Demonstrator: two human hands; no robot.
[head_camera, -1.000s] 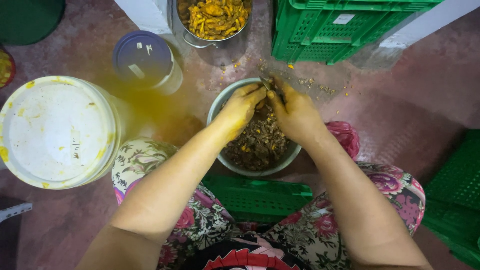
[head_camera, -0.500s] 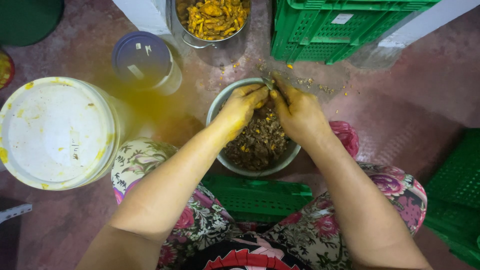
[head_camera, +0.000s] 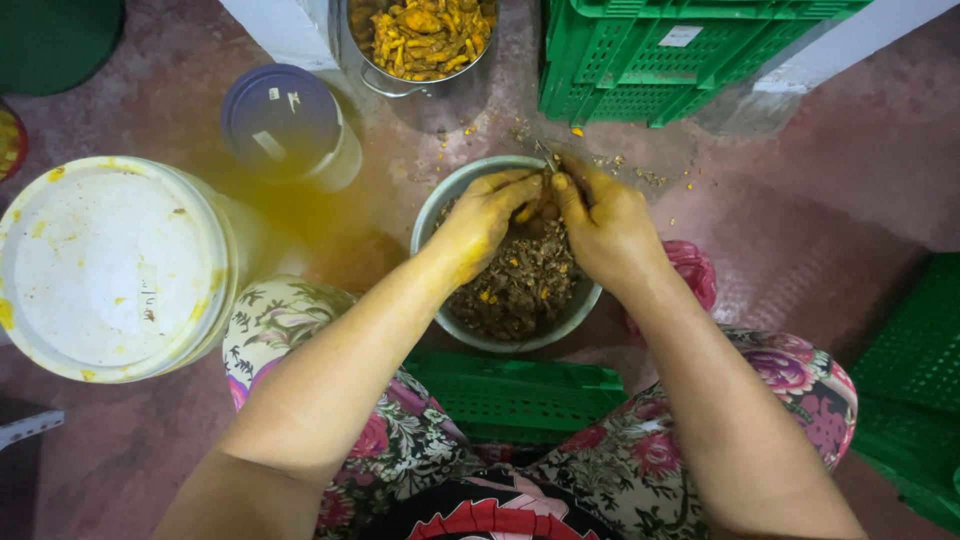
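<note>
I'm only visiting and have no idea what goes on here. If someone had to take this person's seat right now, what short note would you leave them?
Left hand: stained yellow, fingers pinching a small root piece over the bowl's far rim.
Right hand: closed around a small knife, its blade at that same piece.
Metal bowl on the floor between the knees: full of dark peelings.
Pot straight ahead: filled with yellow peeled pieces, so a good share looks done.
White lidded bucket and blue-lidded jar stand to the left, green crates ahead to the right.
Left: finishing the piece in hand. I cannot see any unpeeled supply.
</note>
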